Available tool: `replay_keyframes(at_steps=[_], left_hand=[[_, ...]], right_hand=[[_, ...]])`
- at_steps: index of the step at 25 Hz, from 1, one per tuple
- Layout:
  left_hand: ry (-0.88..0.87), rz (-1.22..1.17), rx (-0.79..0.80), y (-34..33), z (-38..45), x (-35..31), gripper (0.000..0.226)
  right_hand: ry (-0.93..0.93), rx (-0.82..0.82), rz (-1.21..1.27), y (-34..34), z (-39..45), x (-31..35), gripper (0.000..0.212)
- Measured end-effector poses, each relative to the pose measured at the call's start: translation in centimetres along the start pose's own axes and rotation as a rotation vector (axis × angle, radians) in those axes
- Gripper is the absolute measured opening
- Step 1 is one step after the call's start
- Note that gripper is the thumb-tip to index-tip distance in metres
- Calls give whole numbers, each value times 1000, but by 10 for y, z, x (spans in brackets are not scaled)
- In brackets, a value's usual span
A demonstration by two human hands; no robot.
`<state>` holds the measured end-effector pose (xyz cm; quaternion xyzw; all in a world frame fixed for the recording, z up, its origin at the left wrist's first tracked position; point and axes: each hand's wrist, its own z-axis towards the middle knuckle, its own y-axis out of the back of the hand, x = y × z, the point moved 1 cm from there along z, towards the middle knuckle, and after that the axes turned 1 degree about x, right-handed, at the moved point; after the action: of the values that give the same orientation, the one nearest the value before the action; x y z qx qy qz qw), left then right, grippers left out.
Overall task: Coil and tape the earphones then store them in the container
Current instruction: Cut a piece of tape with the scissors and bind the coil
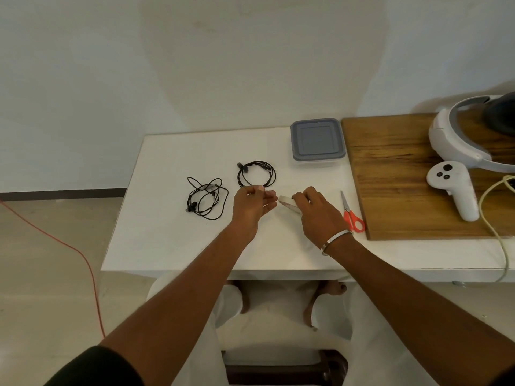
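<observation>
On the white tabletop (172,246) lay two sets of thin black wired earphones: one wound into a neat round coil (256,174), the other a loose tangled heap (206,200) to its left. The person's left hand (252,204) hovered just before the coil, thumb and forefinger pinched together on what looked like a tape end, though I couldn't be sure. The right hand (315,210) gripped a small roll of pale tape (289,203), fingers curled over it. The cord looked light, limp and springy; I'd judge it best pinched where the loops bunch together, so the coil doesn't splay. The grey-lidded square plastic container (317,142) sat closed behind, the red-handled scissors (351,214) to the right.
</observation>
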<state>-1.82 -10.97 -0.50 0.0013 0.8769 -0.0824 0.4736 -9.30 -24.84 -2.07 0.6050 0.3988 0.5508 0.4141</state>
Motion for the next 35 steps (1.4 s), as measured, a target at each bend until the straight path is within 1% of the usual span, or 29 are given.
replay_keyframes(at_steps=[2,4,7,10,14,16,22,26,29,32,35], left_hand=[[-68,-30,-8,0,0,0,7],[-126,-54,15,2,0,1,13],[-210,24,87,5,3,1,14],[-214,146,158,6,5,0,25],[-207,227,226,8,4,0,21],[-226,244,234,9,3,-1,24],[-260,269,282,15,6,-5,39],[-329,341,339,17,4,-6,42],[-395,414,327,18,4,-4,42],[-467,499,319,19,4,0,41],[-497,514,337,19,5,3,44]], right_hand=[[-14,19,38,1,-1,4,42],[-15,23,73,1,-1,8,41],[-13,30,122,-1,-1,11,38],[24,24,226,-7,-1,11,35],[102,34,365,-12,-3,13,40],[131,40,387,-10,-5,13,41],[188,139,387,-13,-10,7,24],[168,136,413,-9,-10,11,18],[143,125,458,-7,-9,16,12],[120,117,497,-7,-10,20,15],[52,97,565,-8,-10,21,17]])
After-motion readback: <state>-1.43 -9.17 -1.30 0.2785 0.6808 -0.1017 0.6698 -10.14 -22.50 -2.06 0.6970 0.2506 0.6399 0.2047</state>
